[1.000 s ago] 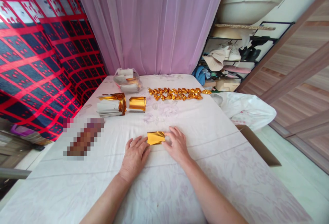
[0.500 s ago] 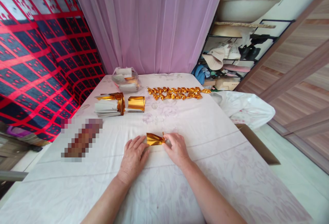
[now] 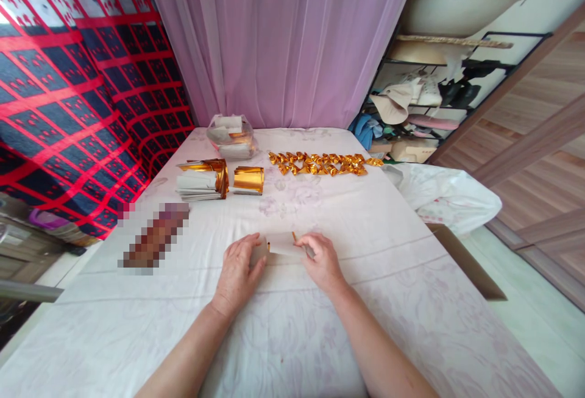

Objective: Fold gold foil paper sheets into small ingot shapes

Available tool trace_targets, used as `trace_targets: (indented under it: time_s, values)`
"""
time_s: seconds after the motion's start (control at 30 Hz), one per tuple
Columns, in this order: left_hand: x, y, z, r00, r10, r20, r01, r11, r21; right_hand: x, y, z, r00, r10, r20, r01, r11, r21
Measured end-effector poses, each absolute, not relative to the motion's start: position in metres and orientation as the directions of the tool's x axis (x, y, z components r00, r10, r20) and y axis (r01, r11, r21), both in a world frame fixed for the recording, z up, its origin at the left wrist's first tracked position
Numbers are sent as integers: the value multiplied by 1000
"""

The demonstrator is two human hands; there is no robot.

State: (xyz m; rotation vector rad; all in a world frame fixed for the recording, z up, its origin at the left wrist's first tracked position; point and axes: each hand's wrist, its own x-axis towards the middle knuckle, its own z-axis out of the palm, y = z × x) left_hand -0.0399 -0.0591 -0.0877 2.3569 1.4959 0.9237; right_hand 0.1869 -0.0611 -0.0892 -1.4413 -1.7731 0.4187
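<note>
A small sheet of gold foil paper (image 3: pixel 282 244) spans the gap between my two hands over the table, its pale side showing and thin gold bits at its ends. My left hand (image 3: pixel 241 266) holds its left end, thumb below and fingers curled above, covering part of it. At the other end, my right hand (image 3: pixel 321 259) pinches the paper between thumb and fingers. Farther off stand a fanned stack of gold-and-white paper (image 3: pixel 201 183) and a smaller gold paper stack (image 3: pixel 248 180). Rows of folded gold foil pieces (image 3: pixel 320 164) lie at the back right.
A clear plastic bag (image 3: pixel 231 136) with paper stacks sits at the table's far edge. A blurred-out item (image 3: pixel 155 236) lies at left on the patterned tablecloth (image 3: pixel 292 337). Right of the table are a white plastic bag (image 3: pixel 452 197), cardboard (image 3: pixel 468 261) and loaded shelves.
The paper between my hands showed its gold side, gathered at the right; now its pale side shows. The view has shifted slightly left.
</note>
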Motion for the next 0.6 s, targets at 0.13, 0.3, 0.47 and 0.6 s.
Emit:
trace_targets:
  time_s: [0.13,0.3,0.47,0.6]
  values:
    - [-42,-59,-87,300,844,443,716,-507,481,183,-65,-85,70,967,246,497,180,-849]
    - [-39,-64,-80,316,835,451,662,-534,525,178,-65,-78,51,995,90,145,82,-986]
    - [-37,-68,-77,347,828,441,620,-555,555,177,-63,-80,21,1000,19,70,17,-997]
    - [-36,-66,-77,340,838,427,659,-536,527,179,-63,-83,19,999,49,312,41,-949]
